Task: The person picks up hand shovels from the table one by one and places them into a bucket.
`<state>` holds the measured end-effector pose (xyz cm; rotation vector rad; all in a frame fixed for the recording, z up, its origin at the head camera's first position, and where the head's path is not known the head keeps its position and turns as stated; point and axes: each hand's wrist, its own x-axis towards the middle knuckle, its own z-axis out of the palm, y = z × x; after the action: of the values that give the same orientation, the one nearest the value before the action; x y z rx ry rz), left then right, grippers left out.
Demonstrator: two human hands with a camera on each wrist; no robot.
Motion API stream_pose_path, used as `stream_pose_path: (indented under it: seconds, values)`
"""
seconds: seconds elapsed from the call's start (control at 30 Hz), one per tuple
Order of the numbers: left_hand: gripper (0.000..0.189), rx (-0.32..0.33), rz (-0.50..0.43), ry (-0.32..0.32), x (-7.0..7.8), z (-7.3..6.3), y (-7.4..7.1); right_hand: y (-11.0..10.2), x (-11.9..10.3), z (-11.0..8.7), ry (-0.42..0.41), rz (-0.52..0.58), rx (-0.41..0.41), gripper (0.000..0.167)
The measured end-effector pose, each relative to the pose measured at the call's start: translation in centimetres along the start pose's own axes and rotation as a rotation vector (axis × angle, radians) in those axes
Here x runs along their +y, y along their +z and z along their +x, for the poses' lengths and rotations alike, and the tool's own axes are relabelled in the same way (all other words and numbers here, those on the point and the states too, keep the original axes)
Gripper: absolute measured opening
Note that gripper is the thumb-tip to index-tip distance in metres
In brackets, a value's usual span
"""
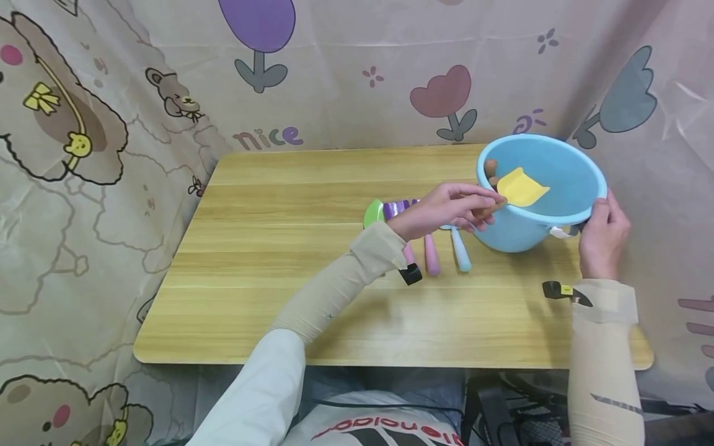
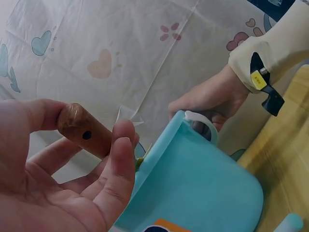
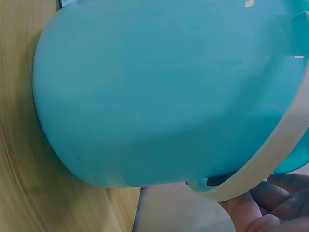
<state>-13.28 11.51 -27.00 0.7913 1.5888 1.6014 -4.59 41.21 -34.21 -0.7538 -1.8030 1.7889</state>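
A light blue bucket (image 1: 504, 235) stands at the right end of the table. My left hand (image 1: 449, 207) pinches the brown wooden handle (image 2: 89, 133) of a small tool with a yellow, shovel-like blade (image 1: 521, 188). The blade is over the near rim, inside the bucket's mouth. My right hand (image 1: 605, 238) grips the bucket's right side at the rim, beside its white carrying handle (image 3: 270, 169). Brown rounded ends (image 1: 491, 167) show inside the bucket at the left; what they belong to is hidden.
Left of the bucket lie several tools, partly under my left forearm: a green piece (image 1: 373, 213), a purple piece (image 1: 395, 209), a pink handle (image 1: 432, 255) and a light blue handle (image 1: 460, 251). A printed curtain (image 1: 346, 111) hangs behind the wooden table (image 1: 279, 248).
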Motion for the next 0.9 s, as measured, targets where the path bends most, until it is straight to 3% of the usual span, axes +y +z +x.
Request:
stream_pose_path:
  seconds: [0.13,0.37,0.67,0.9]
  values:
    - [0.034,0.005,0.034,-0.013,-0.2,0.6,-0.1,0.1,0.0,-0.1,-0.001,0.01,-0.002,0.04]
    - [0.042,0.025,0.208,0.062,0.3,1.4,-0.2,0.2,-0.2,-0.1,-0.003,-0.016,0.005,0.04]
    - [0.022,0.232,0.448,0.202,0.9,2.4,-0.2,0.1,-0.2,-0.3,-0.027,-0.013,-0.013,0.041]
    - [0.017,0.333,0.6,0.243,1.5,3.3,0.3,0.0,-0.4,-0.6,-0.022,-0.06,-0.005,0.041]
